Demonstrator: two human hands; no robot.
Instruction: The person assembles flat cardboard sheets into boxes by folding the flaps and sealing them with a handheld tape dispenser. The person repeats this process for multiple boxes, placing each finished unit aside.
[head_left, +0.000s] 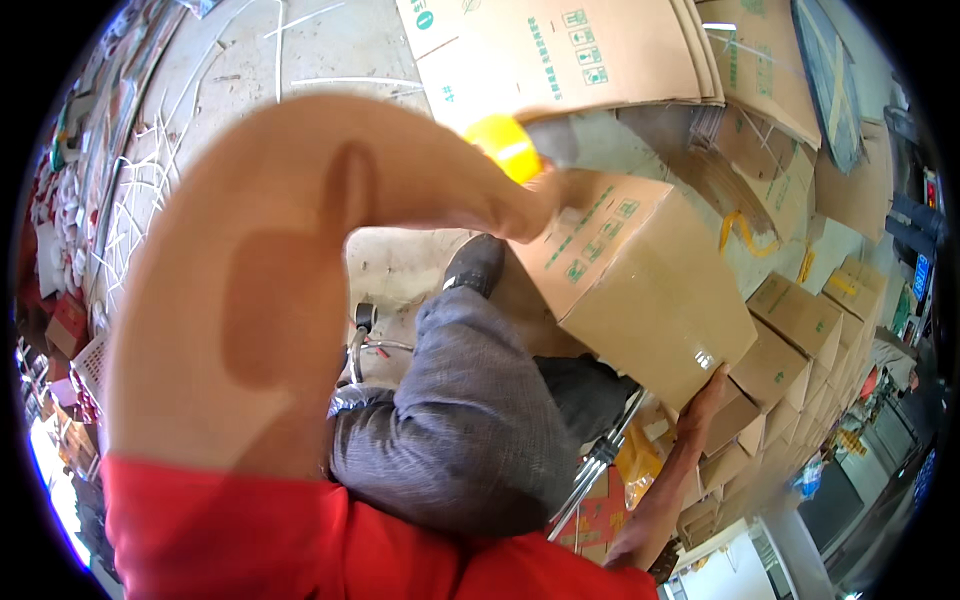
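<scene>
A cardboard box (650,290), brown with green printing and its faces closed, is tilted in front of my knees. Across the left of the view bends my left arm, and my left hand (540,205) is at the box's upper left edge, somewhat smeared by motion. A bright yellow roll, seemingly of packing tape (505,148), is in that hand, partly hidden by the wrist. My right hand (703,405) grips the box's lower right edge from below, its fingers against the cardboard.
Flattened cartons (560,50) are stacked ahead on the floor. Many brown boxes (790,310) are piled at the right, near a yellow strap loop (735,232). White strapping strips (140,190) litter the floor at left. A metal chair frame (355,350) is beside my leg.
</scene>
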